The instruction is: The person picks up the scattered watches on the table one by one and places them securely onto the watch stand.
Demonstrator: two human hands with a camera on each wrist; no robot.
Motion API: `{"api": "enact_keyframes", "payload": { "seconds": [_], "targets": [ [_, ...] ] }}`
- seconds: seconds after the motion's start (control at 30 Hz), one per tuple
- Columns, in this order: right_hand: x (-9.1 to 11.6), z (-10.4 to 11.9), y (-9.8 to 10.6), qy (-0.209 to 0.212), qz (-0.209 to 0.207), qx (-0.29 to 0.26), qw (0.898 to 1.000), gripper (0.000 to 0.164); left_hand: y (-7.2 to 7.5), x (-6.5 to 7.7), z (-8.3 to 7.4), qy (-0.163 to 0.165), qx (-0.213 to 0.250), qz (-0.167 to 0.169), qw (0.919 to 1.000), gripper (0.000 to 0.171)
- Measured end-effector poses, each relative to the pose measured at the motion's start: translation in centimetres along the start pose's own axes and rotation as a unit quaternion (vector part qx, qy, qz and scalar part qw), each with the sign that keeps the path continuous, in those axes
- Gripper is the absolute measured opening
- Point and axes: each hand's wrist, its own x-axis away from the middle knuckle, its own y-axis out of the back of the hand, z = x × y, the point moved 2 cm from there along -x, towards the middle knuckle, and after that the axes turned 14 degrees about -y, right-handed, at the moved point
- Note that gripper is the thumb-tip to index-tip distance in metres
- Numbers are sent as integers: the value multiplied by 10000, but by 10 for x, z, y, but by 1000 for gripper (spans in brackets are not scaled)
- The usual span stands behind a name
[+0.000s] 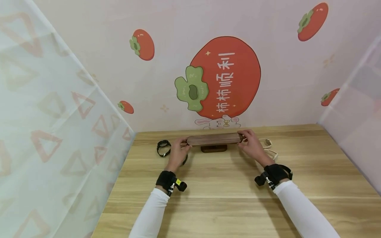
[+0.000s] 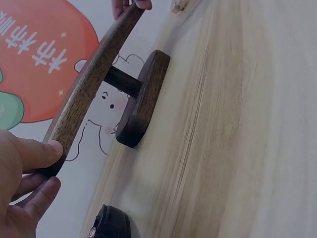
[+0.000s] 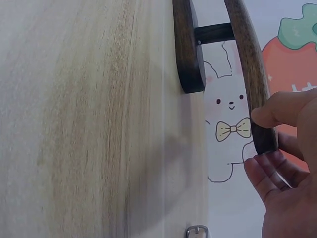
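Observation:
A dark wooden T-shaped stand [image 1: 213, 140] is at the back of the table, its long bar running left to right above a short post [image 2: 123, 82] and a rounded base [image 2: 143, 101]. My left hand [image 1: 178, 152] pinches the bar's left end, thumb [image 2: 42, 152] against its near side. At the right end, my right hand [image 1: 252, 148] grips the bar between thumb [image 3: 277, 110] and fingers. Close by my left hand lies a black wristwatch [image 1: 163, 148]. Pale watch straps [image 1: 271, 153] lie beyond my right hand.
The wood-grain table [image 1: 220, 205] meets a wall [image 1: 160, 99] printed with persimmons and a rabbit right behind the stand. A second black strap [image 1: 185, 160] is partly hidden by my left wrist. Pale side panels [image 1: 59, 132] stand left and right.

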Motion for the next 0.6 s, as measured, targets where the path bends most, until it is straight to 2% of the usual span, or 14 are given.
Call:
{"api": "enact_keyframes", "payload": {
  "seconds": [0.2, 0.5, 0.6],
  "targets": [
    [4, -1, 5, -78, 50, 109, 9999, 59, -5, 0, 0, -22, 143, 6, 9999, 48],
    [11, 0, 13, -174, 188, 180, 9995, 57, -9, 1, -1, -163, 3, 41, 9999, 49],
    [13, -1, 15, -228, 209, 202, 9993, 57, -10, 2, -3, -159, 81, 47, 9998, 49]
  ]
}}
